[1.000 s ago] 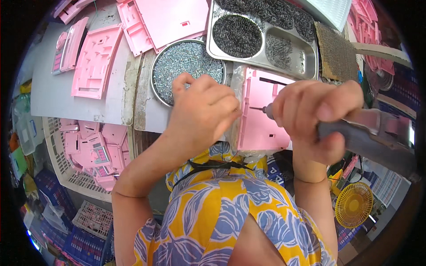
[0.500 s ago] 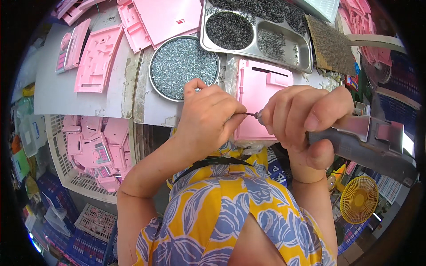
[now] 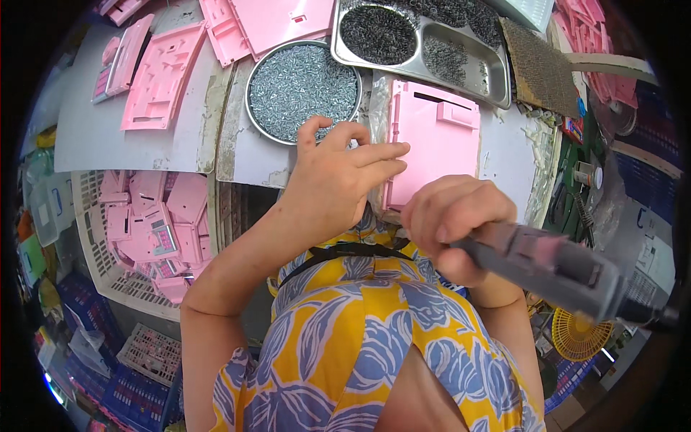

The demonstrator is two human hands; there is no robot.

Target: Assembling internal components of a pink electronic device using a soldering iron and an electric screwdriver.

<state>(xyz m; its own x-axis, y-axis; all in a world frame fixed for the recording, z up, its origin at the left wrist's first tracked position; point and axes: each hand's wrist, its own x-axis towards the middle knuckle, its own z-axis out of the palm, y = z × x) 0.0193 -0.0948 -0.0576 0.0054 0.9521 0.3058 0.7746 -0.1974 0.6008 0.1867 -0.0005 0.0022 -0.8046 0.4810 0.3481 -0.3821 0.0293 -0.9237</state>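
Grey driver point(image 3: 551, 268) moved bodyward; pink panel point(image 3: 435, 155) is slotted.

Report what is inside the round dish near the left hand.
The round dish holds many small silvery pieces, apparently screws. The left hand hides some at the near side. The dish's bottom and anything below the top layer are covered and cannot be seen.

Illumination over the worktop point(image 3: 246, 160) is bright and diffuse, with soft shadows; small highlights noted on the metal tray point(image 3: 497, 92). Slight motion blur affects the power driver point(image 3: 551, 268) and right hand point(image 3: 457, 219). Fisheye distortion bends straight edges toward the rim, where the view darkens to black corners.
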